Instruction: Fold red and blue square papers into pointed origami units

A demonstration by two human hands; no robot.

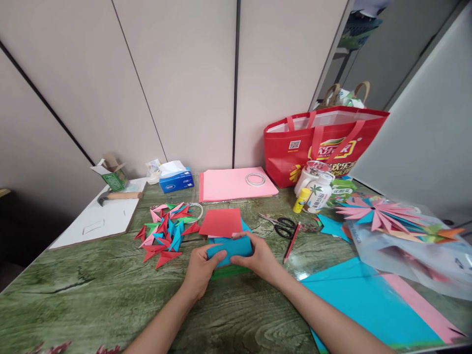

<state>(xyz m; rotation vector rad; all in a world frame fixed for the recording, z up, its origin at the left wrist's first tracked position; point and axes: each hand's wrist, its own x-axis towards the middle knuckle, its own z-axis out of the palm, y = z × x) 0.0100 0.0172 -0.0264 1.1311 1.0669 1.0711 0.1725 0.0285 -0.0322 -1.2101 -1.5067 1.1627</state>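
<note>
Between my two hands is a piece of blue paper (pixel 229 250), bent over into a narrow rectangle. My left hand (pixel 202 263) pinches its left end, the thumb lying on the near face. At the right end my right hand (pixel 257 255) grips it the same way, fingers behind and thumb in front. Just beyond, a red paper square (pixel 221 222) lies on top of other coloured sheets. A green sheet (pixel 230 271) shows under the held paper. To the left spreads a heap of folded paper pieces (pixel 167 233) in red, blue, pink and green.
Scissors (pixel 279 225) and a red pencil (pixel 291 242) lie to the right, near a glue stick (pixel 302 200) and a white bottle (pixel 320 191). Pink sheets (pixel 228 184) carry a tape ring. A hammer (pixel 120 195), tissue box (pixel 176 180), red bag (pixel 283 152) and blue sheet (pixel 368 300) surround these.
</note>
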